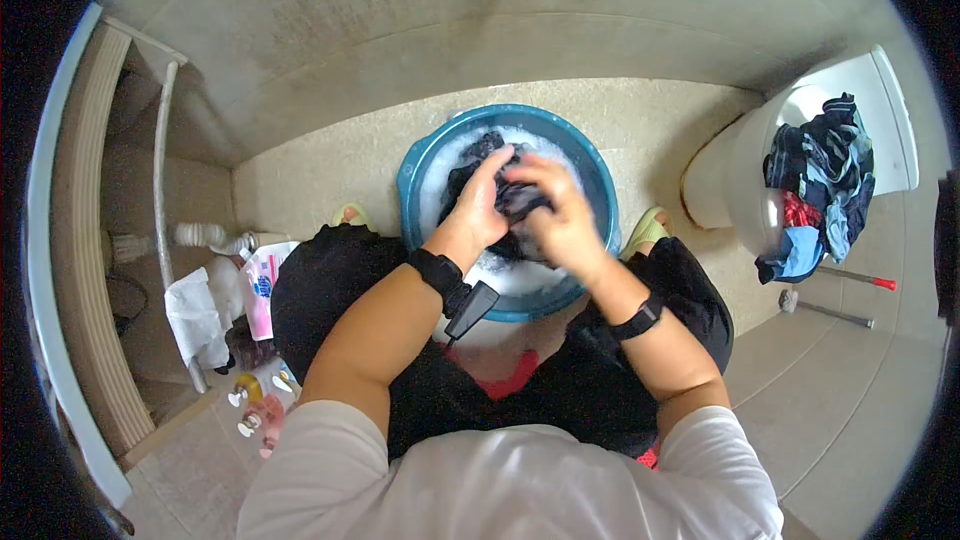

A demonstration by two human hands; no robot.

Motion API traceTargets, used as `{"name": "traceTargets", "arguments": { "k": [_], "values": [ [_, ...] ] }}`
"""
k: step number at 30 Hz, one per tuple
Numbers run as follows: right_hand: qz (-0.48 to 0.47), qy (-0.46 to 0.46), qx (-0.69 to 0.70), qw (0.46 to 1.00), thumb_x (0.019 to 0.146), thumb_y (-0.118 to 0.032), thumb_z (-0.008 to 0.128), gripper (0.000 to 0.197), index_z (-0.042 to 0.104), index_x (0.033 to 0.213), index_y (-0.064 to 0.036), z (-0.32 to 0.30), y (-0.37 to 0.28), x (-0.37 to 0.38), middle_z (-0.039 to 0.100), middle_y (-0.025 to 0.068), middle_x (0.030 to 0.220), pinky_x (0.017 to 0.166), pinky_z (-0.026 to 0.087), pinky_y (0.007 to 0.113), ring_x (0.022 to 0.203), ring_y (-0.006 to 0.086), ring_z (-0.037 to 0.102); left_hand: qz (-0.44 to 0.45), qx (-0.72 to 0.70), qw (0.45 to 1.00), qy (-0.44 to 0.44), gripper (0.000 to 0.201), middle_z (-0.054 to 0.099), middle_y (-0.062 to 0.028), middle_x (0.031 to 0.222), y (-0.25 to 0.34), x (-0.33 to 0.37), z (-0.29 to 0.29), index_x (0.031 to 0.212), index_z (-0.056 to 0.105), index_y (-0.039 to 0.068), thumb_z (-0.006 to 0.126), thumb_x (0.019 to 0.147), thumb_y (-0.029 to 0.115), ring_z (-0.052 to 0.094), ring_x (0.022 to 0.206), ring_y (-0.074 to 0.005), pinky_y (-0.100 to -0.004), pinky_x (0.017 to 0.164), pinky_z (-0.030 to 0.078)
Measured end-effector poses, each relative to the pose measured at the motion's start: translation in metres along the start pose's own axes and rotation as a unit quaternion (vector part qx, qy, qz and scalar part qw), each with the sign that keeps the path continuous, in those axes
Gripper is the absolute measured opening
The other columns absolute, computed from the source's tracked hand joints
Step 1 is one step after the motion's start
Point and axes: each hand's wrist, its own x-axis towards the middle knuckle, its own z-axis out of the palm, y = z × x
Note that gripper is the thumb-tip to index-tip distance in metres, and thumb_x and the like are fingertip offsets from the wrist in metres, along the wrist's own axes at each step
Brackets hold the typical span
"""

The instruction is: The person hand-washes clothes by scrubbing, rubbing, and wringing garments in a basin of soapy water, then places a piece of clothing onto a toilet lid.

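Observation:
A blue round basin (409,202) stands on the floor between my knees, with white suds (515,278) in it. Wet black cloth (518,202) lies bunched in the middle of the suds, part of it raised between my hands. My left hand (480,208) is at the cloth's left side, its fingers closed together on the fabric. Over the right side of the cloth is my right hand (556,210), fingers bent and smeared by motion, so its grip does not show clearly. Dark bands circle both wrists, and a small black device hangs by the left one.
A white toilet (735,175) at the right bears a heap of dark and blue clothes (822,175). Red-tipped rods (860,279) lie beyond it. At the left stand a pink-white pack (262,290), pump bottles (262,408) and a metal pipe (162,170). A tiled wall (450,50) closes the far side.

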Motion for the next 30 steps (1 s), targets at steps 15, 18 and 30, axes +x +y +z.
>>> {"name": "traceTargets", "arguments": {
  "k": [15, 18, 30],
  "values": [
    [0.325, 0.062, 0.091, 0.939, 0.083, -0.039, 0.057, 0.041, 0.063, 0.076, 0.0013, 0.011, 0.107, 0.014, 0.062, 0.0108, 0.066, 0.059, 0.046, 0.032, 0.065, 0.0205, 0.061, 0.128, 0.217, 0.964, 0.08, 0.023, 0.063, -0.0067, 0.091, -0.036, 0.018, 0.001, 0.101, 0.058, 0.003, 0.055, 0.081, 0.016, 0.061, 0.08, -0.0182, -0.0308, 0.073, 0.047],
    [0.394, -0.001, 0.409, 0.823, 0.083, -0.059, 0.047, 0.062, 0.054, 0.109, -0.0029, 0.009, 0.088, 0.016, 0.061, 0.0082, 0.095, 0.076, 0.046, 0.029, 0.086, 0.0164, 0.059, 0.15, 0.35, 0.925, -0.001, 0.027, 0.062, -0.0078, 0.093, -0.018, -0.005, 0.019, 0.101, 0.058, 0.002, 0.059, 0.076, 0.011, 0.059, 0.083, -0.0152, -0.0276, 0.076, 0.045],
    [-0.095, 0.053, -0.115, 0.987, 0.077, -0.016, 0.059, 0.011, 0.058, 0.083, -0.0063, 0.024, -0.023, 0.019, 0.059, 0.0149, 0.088, 0.072, 0.047, 0.041, 0.08, 0.032, 0.058, -0.039, -0.118, 0.95, -0.287, 0.036, 0.061, -0.0059, 0.08, 0.007, 0.009, -0.002, 0.088, 0.058, 0.01, 0.039, 0.092, 0.04, 0.059, 0.074, -0.0209, -0.035, 0.075, 0.048]
  ]
}}
